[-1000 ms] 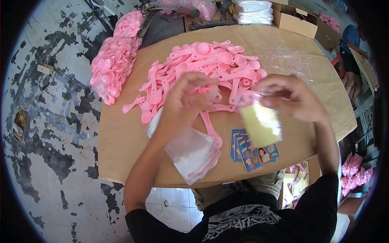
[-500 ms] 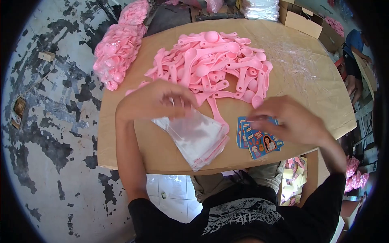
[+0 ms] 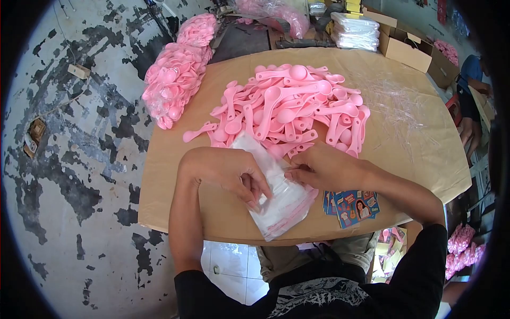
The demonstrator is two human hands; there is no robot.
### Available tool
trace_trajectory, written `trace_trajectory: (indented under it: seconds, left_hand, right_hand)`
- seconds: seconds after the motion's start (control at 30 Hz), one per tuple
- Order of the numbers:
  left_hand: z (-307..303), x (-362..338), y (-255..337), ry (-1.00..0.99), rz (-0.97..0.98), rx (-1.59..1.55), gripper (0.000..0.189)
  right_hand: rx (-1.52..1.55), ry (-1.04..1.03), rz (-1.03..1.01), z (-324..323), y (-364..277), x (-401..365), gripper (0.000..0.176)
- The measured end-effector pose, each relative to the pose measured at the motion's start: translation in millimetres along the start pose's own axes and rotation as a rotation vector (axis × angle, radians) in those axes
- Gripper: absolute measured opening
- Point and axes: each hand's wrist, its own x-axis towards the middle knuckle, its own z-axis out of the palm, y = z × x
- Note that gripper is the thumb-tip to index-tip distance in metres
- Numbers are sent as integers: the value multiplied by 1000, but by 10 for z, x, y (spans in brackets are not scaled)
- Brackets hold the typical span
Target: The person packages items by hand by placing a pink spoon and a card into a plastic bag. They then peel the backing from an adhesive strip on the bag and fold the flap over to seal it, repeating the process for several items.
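A stack of clear plastic bags (image 3: 284, 212) with pink-edged strips lies on the table in front of me. My left hand (image 3: 228, 173) is over its left side, fingers curled and thumb and fingertip pinched on the top bag. From the right, my right hand (image 3: 326, 167) reaches to the upper edge of the stack, its fingertips closed together; what is between them is hidden. Just below the right wrist sit several blue printed cards (image 3: 355, 207), overlapping. Beyond both hands rises a large heap of pink measuring spoons (image 3: 289, 103).
Brown paper covers the rounded table (image 3: 170, 189). Bagged pink spoons (image 3: 175, 80) stand at the back left. Thin plastic scraps (image 3: 398, 106) lie on the right. White plastic packs (image 3: 355, 31) and a cardboard box (image 3: 406, 50) are behind. Another person (image 3: 470, 85) sits at far right.
My right hand has moved left from the cards to the plastic bags. My left hand has come down onto the bags, its fingers closing. The camera view has shifted slightly.
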Motion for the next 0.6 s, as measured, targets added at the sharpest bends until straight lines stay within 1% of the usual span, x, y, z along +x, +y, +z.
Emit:
trace_trajectory:
  seconds: [0.07,0.13,0.17,0.23,0.27,0.33,0.37,0.43,0.47,0.53,0.57,0.6]
  left_hand:
    - [-9,7,17,-27,-26,9,32]
    - [-5,30,-42,-20,-11,-39,33]
    - [0,42,-64,-15,-3,-63,35]
    - [19,63,-48,-5,-80,-173,33]
    - [21,68,-40,0,-121,-226,32]
    - [-2,79,-92,-31,-112,-261,30]
    - [-18,93,-101,-45,-104,-276,29]
    - [8,192,-33,1,34,-234,32]
    - [41,268,12,22,100,-212,33]
    - [245,612,124,324,430,-308,37]
    - [303,642,247,401,300,-457,39]
    - [352,642,518,490,181,-619,41]
  right_hand:
    - [-10,37,-12,-3,25,-7,19]
    - [11,102,-5,-32,32,-31,19]
    - [-26,147,-34,-60,57,-39,19]
    - [-97,237,-96,-133,126,-47,20]
    - [-31,266,-79,-189,114,-64,20]
    - [99,326,-45,-353,21,-154,20]
    - [150,330,-17,-426,-14,-211,20]
    - [248,338,38,-552,-61,-330,20]
    - [380,339,69,-545,-76,-395,21]
    - [396,327,1,-429,-55,-468,20]
    - [405,317,-31,-382,-40,-501,20]
    - [201,346,5,-431,-117,-577,16]
